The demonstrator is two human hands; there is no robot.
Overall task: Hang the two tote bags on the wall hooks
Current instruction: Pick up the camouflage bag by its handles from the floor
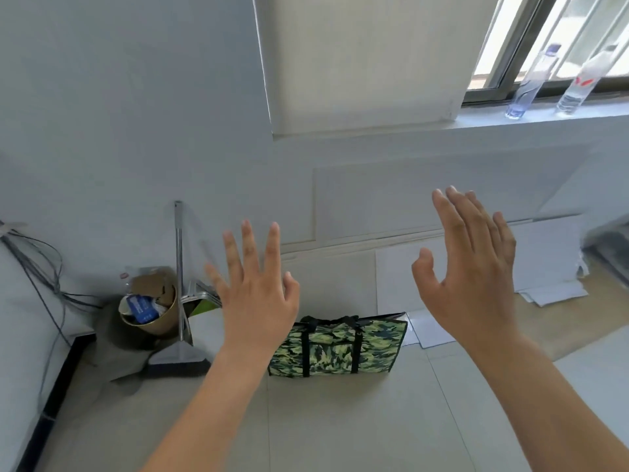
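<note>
Both hands are up in front of the wall, and both are empty. The left hand has its fingers spread wide, back of the hand to the camera. The right hand is open too, fingers together and turned edge-on, holding nothing.

Down on the floor, between the two forearms, stands the tote bag, a green camouflage one with black straps, upright against the foot of the wall. Neither hand touches it; they are well above it.

So the step in hand looks like the pick-up, and nothing is hung yet. To do it well, I'd say go down for the straps at the top edge, gather both loops in one hand so the bag hangs level, and keep the other hand free to steady the body on the lift.

Now the count. Tote bags in sight: one only; the second is out of view. Wall hooks: none visible, so the person will have to turn to find them. Bottles on the window sill: two. One bin in the corner, one broom leaning beside it.
</note>
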